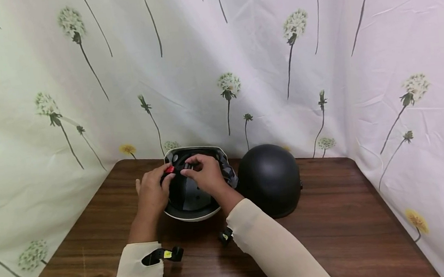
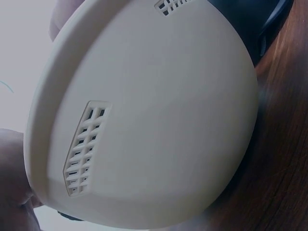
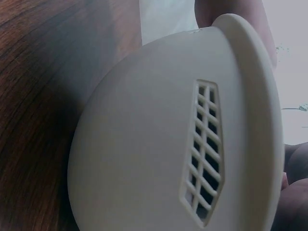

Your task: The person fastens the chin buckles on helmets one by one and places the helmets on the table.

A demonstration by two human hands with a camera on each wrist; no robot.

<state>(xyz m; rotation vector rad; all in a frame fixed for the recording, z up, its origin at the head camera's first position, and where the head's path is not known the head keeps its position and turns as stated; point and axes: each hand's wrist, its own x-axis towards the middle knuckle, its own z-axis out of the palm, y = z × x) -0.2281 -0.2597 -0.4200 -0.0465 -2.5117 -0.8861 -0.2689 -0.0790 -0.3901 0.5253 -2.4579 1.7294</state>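
Observation:
A white helmet lies upside down on the table, its black padded inside facing up. Over its opening my left hand pinches a small red buckle piece between thumb and fingers. Opposite it, my right hand pinches a small black buckle piece, a short gap from the red one. Both wrist views are mostly filled by the helmet's smooth outer shell with slotted vents. Only parts of the hands show past its rim there.
Close to the white helmet's right side, a black helmet sits dome up on the brown wooden table. White flower-printed cloth hangs behind and along both sides. Dark straps are worn at the wrists, over cream sleeves.

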